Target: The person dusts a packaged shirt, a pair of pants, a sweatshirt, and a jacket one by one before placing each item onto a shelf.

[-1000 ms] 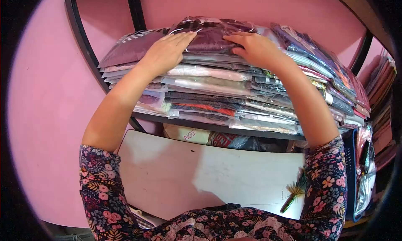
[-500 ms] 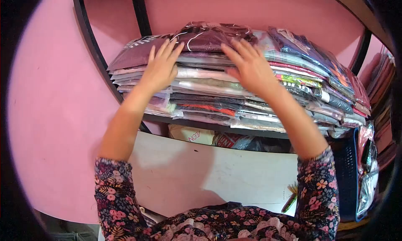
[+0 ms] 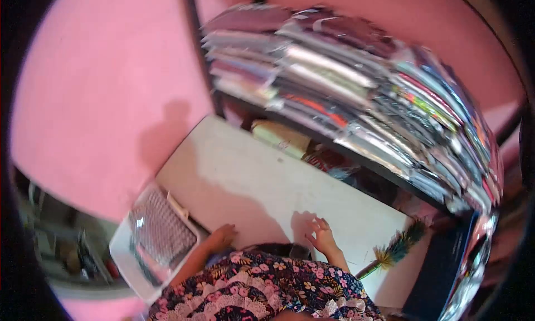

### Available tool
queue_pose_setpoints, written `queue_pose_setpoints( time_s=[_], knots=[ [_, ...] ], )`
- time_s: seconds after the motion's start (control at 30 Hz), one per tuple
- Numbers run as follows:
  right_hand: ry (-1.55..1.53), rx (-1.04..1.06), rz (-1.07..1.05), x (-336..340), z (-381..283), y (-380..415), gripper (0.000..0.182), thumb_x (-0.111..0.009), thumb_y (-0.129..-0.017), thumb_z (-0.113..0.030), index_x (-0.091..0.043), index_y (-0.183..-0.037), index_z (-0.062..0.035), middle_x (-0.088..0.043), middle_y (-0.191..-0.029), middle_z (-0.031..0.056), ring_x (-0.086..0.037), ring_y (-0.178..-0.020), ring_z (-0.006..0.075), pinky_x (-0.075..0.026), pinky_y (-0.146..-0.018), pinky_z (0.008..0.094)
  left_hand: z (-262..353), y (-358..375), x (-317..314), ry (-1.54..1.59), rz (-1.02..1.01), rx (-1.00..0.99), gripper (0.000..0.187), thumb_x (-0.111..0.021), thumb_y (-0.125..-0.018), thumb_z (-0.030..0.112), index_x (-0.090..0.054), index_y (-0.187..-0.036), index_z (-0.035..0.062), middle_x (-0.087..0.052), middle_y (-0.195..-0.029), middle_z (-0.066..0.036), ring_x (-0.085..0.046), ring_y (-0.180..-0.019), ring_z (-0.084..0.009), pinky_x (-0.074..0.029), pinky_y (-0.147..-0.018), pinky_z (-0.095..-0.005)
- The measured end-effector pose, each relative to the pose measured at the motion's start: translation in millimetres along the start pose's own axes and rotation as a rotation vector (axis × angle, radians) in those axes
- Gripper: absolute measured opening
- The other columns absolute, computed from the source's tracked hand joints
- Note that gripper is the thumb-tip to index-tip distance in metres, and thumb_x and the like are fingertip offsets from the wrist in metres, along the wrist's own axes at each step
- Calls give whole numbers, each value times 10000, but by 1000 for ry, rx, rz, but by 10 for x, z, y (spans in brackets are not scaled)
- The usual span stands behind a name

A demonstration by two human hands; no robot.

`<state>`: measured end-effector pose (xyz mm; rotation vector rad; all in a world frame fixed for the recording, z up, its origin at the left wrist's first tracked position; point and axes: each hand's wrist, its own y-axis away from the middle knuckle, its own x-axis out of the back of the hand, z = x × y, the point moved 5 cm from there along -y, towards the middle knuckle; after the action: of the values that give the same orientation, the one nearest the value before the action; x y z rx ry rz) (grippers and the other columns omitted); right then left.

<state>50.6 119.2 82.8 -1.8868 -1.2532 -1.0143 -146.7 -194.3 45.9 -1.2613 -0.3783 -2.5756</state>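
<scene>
My left hand is low over the near edge of the white table, beside a white plastic basket. Its fingers look loosely stretched, though slightly blurred, with nothing visible in them. Above the tabletop, my right hand has its fingers apart and holds nothing; its shadow falls just left of it. Folded clothes in clear plastic bags are piled in stacks on the black-framed shelf beyond the table, out of contact with both hands.
A bag with a bumpy grey item lies in the basket. On the table's right lies a green feathery thing with a thin handle. A dark blue crate stands at far right. Packages sit under the shelf, and a pink wall rises left.
Both hands have come away from the top of the bagged clothes and down to the table's near side. The view has tilted and turned left, bringing the basket in.
</scene>
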Motion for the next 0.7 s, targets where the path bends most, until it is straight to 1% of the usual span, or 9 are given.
queue_pose_setpoints(
  time_s=[0.13, 0.33, 0.4, 0.47, 0.53, 0.6, 0.63, 0.67, 0.7],
  knots=[
    [40, 76, -183, -458, 65, -130, 540, -671, -759, -258, -496, -1266, -203, -353, -1368, 231, -282, -1278, 454, -299, -1009, 558, 136, 327, 23, 126, 54, 332, 340, -493, -839, 142, -566, -1158, 49, -556, -1173, -193, -526, -1086, -352, -408, -956, -403],
    [142, 99, -187, -705, -79, -246, 612, -620, -796, -271, -389, -1363, -256, -214, -1458, 209, -169, -1333, 437, -205, -1043, 578, 617, 967, 366, 135, 276, 421, 386, -533, -836, 153, -528, -1215, 80, -554, -1176, -179, -520, -1088, -344, -404, -954, -415],
    [266, -53, -145, -724, -103, -135, 664, -620, -798, -279, -332, -1396, -280, -163, -1481, 194, -141, -1346, 429, -181, -1047, 589, 528, 1369, 237, 139, 306, 443, 380, -539, -835, 164, -537, -1206, 81, -564, -1171, -172, -527, -1088, -333, -405, -954, -414],
    [254, -118, -216, -515, 450, -273, 673, -618, -801, -275, -316, -1402, -283, -147, -1487, 186, -133, -1349, 427, -179, -1045, 595, 538, 1037, 180, 249, 211, 613, 388, -554, -838, 106, -517, -1223, 79, -543, -1217, -155, -510, -1122, -331, -388, -977, -401],
    [263, -116, -208, -414, 506, -410, 682, -615, -804, -272, -300, -1409, -287, -131, -1494, 178, -125, -1353, 424, -177, -1043, 602, 508, 1315, 163, 258, 347, 623, 370, -548, -834, 81, -538, -1204, 78, -550, -1220, -146, -512, -1132, -320, -385, -980, -389],
    [195, -223, -308, -396, 550, -573, 684, -617, -800, -272, -303, -1408, -280, -152, -1483, 195, -143, -1344, 433, -178, -1056, 581, 460, 1681, 310, 232, 658, 706, 347, -528, -837, 55, -558, -1183, 73, -566, -1208, -139, -539, -1110, -297, -397, -968, -376],
    [191, -150, -284, -453, 651, -653, 689, -624, -796, -278, -306, -1407, -274, -164, -1470, 223, -164, -1335, 439, -204, -1063, 552, 445, 1810, 376, 219, 676, 711, 347, -528, -837, 55, -558, -1183, 73, -566, -1208, -139, -539, -1110, -297, -397, -968, -376],
    [195, -132, -274, -531, 671, -706, 689, -624, -796, -278, -306, -1407, -274, -164, -1470, 223, -164, -1335, 439, -204, -1063, 552, 315, 2112, 421, 227, 815, 798, 338, -504, -839, 34, -567, -1169, 63, -580, -1185, -143, -554, -1092, -285, -408, -956, -374],
    [252, -92, -288, -639, 107, -348, 697, -631, -788, -286, -310, -1405, -268, -173, -1461, 237, -173, -1328, 448, -212, -1068, 531, -122, 3001, 373, 320, 915, 870, 332, -481, -840, 13, -576, -1156, 53, -595, -1161, -147, -569, -1074, -273, -418, -944, -372]
  ],
)
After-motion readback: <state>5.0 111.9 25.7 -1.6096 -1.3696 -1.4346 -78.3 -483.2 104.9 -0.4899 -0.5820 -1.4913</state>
